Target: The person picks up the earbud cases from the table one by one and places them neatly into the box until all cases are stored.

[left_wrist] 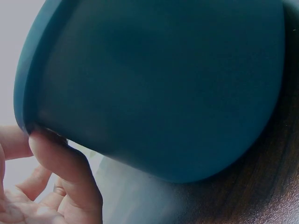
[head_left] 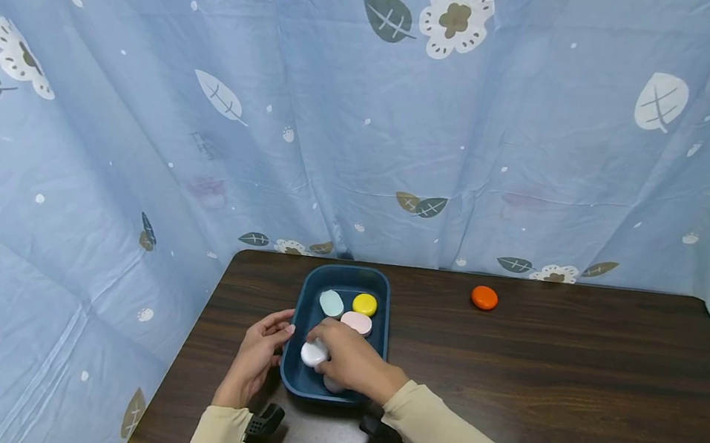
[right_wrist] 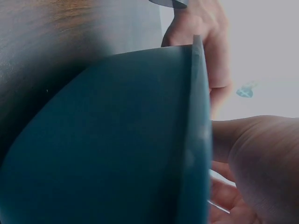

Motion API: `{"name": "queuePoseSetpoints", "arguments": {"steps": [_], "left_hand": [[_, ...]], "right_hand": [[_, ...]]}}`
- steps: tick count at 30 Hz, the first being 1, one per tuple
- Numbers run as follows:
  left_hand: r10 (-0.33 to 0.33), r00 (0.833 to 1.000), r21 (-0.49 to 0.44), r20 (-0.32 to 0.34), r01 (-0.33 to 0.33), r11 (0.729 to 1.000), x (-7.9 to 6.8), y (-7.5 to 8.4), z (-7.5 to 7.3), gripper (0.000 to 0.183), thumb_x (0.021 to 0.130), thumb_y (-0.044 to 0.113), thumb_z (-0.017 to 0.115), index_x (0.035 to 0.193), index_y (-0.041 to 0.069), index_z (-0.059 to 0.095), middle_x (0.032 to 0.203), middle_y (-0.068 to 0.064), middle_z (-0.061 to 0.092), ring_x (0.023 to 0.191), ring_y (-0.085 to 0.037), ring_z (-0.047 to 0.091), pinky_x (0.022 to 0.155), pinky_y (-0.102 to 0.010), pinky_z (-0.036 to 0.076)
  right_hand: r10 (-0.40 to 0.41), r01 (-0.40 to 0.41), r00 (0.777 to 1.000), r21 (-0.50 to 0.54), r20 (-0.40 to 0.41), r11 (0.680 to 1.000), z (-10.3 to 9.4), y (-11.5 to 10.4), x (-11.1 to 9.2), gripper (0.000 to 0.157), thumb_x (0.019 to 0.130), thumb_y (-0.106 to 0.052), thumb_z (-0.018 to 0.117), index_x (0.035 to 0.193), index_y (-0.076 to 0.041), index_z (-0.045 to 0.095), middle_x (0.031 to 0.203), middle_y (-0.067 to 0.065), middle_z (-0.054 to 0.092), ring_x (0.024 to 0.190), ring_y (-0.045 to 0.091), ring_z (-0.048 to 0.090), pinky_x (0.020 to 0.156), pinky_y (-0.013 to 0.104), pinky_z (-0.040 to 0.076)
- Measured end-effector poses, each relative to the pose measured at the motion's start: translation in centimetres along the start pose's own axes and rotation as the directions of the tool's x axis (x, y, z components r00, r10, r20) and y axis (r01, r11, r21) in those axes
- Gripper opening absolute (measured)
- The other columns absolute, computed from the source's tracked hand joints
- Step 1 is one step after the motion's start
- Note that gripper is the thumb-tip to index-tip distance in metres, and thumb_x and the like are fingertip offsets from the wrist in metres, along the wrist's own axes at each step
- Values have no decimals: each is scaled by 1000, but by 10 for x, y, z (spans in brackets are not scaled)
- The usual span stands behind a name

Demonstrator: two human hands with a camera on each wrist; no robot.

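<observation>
A dark blue rectangular tray (head_left: pixel 348 273) with rounded corners stands on the table. My right hand (head_left: pixel 353 360) reaches down into it, thumb and fingers curled about a white round disc (head_left: pixel 313 354). Beyond that hand lie a pale green disc (head_left: pixel 331 303), a yellow disc (head_left: pixel 364 304) and a pale pink disc (head_left: pixel 357 322). A greyish disc (head_left: pixel 333 385) is partly hidden beneath my right hand. At the tray's left side, my left hand (head_left: pixel 260 351) touches the outer wall near the rim with thumb and finger. The tray's wall (left_wrist: pixel 163 93) fills most of the left wrist view.
An orange disc (head_left: pixel 484 298) lies on the dark wooden table (head_left: pixel 529 379) near its back edge, right of the tray. A blue patterned curtain (head_left: pixel 370 104) hangs behind the table and along its left side.
</observation>
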State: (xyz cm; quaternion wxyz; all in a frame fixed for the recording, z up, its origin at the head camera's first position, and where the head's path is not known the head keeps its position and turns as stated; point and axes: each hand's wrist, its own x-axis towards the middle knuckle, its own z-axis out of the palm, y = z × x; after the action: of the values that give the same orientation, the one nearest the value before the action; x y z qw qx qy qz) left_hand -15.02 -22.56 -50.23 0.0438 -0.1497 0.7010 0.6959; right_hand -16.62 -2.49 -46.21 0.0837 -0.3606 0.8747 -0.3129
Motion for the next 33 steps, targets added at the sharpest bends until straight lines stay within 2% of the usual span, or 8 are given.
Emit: {"name": "queuePoseSetpoints", "arguments": {"steps": [12,16,20,24,27,33], "left_hand": [[18,1000,-11,7,-18,1000,0,0,0,39,107,9,60,145,1,60,106,-8,60,90,-19,63,62,-27,53],[9,1000,-11,1,-9,1000,-1,0,0,39,107,9,61,145,2,60,106,-8,60,90,-19,62,63,-27,53],[8,1000,-9,-6,-8,1000,-1,1,1,39,107,10,61,145,2,60,106,-9,60,90,-20,62,62,-27,52],[-2,1000,-10,-16,2,1000,-1,1,1,38,106,9,61,144,3,61,107,-9,61,90,-20,63,63,-27,53],[-5,1000,-2,-19,5,1000,-1,1,1,38,106,9,61,144,3,61,107,-9,61,91,-20,62,64,-28,53],[-9,1000,0,-20,9,1000,-1,1,1,39,106,9,61,145,3,60,108,-9,61,91,-20,63,65,-28,54]], "right_hand": [[7,-7,1000,18,3,1000,1,1,2,39,91,-6,83,127,-1,72,121,9,70,108,19,67,98,32,56],[6,-5,1000,61,-30,998,-7,7,-6,36,90,-2,82,125,2,72,121,12,71,111,24,68,100,38,56],[26,-10,994,143,-106,990,-18,17,-18,33,91,4,79,123,3,72,123,15,70,114,32,68,101,47,56],[64,-26,975,178,-212,984,-30,30,-31,33,90,7,78,122,1,71,121,14,69,110,33,69,96,49,58],[96,-48,954,174,-283,984,-39,42,-41,33,89,7,79,120,0,72,118,12,69,105,33,69,93,49,59],[135,-81,910,152,-392,985,-59,71,-61,34,87,8,80,119,-1,73,118,13,69,105,36,69,91,50,59]]}}
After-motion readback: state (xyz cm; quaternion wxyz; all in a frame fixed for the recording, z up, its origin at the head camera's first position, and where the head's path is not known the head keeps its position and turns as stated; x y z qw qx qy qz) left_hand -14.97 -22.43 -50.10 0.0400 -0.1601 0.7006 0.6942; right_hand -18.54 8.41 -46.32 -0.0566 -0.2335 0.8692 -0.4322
